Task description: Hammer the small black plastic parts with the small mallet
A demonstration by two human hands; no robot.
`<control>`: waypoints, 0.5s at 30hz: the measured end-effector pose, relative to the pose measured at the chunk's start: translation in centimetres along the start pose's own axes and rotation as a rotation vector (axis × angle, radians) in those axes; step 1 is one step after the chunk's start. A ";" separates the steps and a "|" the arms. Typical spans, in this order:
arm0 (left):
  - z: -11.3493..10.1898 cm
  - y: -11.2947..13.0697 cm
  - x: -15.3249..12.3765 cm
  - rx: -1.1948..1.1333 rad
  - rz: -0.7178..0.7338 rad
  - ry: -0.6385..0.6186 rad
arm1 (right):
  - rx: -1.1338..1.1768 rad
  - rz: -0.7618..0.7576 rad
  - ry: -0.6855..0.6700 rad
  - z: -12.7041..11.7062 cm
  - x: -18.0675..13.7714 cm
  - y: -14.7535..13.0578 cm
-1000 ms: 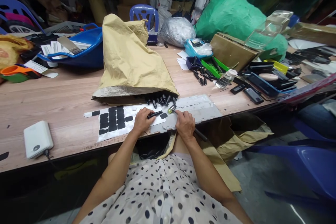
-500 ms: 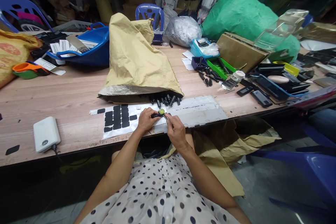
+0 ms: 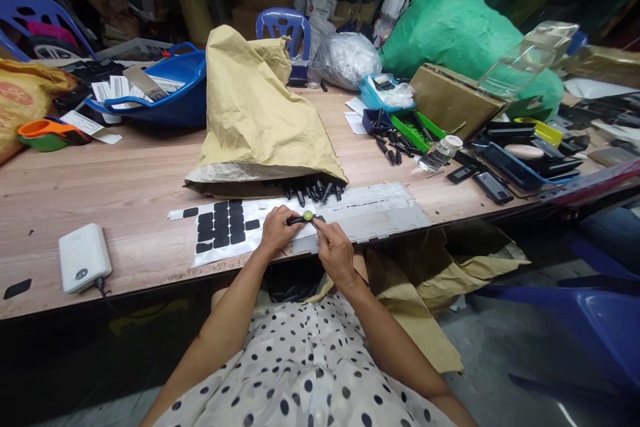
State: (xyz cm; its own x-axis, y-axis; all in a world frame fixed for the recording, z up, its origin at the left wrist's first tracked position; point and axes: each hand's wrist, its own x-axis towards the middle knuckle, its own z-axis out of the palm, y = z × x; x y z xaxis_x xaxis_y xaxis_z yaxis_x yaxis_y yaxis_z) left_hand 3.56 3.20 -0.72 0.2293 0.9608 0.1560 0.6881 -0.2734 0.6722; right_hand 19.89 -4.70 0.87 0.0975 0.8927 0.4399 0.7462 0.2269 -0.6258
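Note:
My left hand [image 3: 278, 230] is closed on one end of a small dark part, held just above the bench's front edge. A round yellow-green disc [image 3: 308, 215] sits on that part, between my two hands. The fingers of my right hand [image 3: 336, 247] are pinched together at the part's other side; whatever they grip is too small to make out. Beside my left hand lies a white sheet [image 3: 257, 237] bearing rows of black rounded pads [image 3: 221, 223]. Just beyond my hands, slim black pieces [image 3: 320, 190] spill from the mouth of a tan paper sack [image 3: 265, 113].
A grey board [image 3: 380, 210] lies along the front edge. To the left are a white power bank [image 3: 85, 257] with a cable and a blue basin [image 3: 175, 97]. At right stand a clear bottle [image 3: 440, 153], a green tray [image 3: 413, 128] and a cardboard box [image 3: 453, 100].
The fingertips of my right hand have shifted slightly against the dark part. My left hand stays in place. The view has turned a little, so the bench's things sit slightly further left.

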 end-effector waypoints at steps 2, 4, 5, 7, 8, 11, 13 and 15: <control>0.0 0.0 -0.1 0.006 0.006 0.006 | 0.003 0.004 0.003 -0.2 0.0 0.3; 0.0 0.1 -0.2 0.009 0.012 0.007 | -0.004 0.003 0.031 -0.6 0.2 0.8; 0.0 0.2 -0.3 0.012 0.015 0.009 | -0.021 0.001 0.049 -0.9 0.4 1.2; 0.0 0.3 -0.3 0.019 0.023 0.015 | -0.104 0.008 0.081 -1.7 0.8 2.4; 0.0 0.3 -0.2 0.024 0.027 0.018 | -0.167 0.015 0.089 -2.0 1.1 3.1; -0.1 0.3 0.1 0.032 0.040 0.014 | -0.366 0.035 0.086 -2.7 1.7 5.2; -0.4 0.5 -0.1 0.028 0.063 0.016 | -0.453 0.036 0.085 -2.6 1.9 6.1; -0.7 1.0 -1.1 0.003 0.129 0.028 | -0.502 0.030 0.103 -2.2 1.8 6.5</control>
State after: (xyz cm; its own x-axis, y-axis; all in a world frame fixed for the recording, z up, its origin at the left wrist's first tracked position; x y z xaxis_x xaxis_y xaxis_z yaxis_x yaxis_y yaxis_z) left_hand 3.47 1.91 0.27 0.2964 0.9186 0.2614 0.6560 -0.3947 0.6433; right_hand 26.39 -2.45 -0.96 0.1693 0.8471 0.5037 0.9640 -0.0360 -0.2636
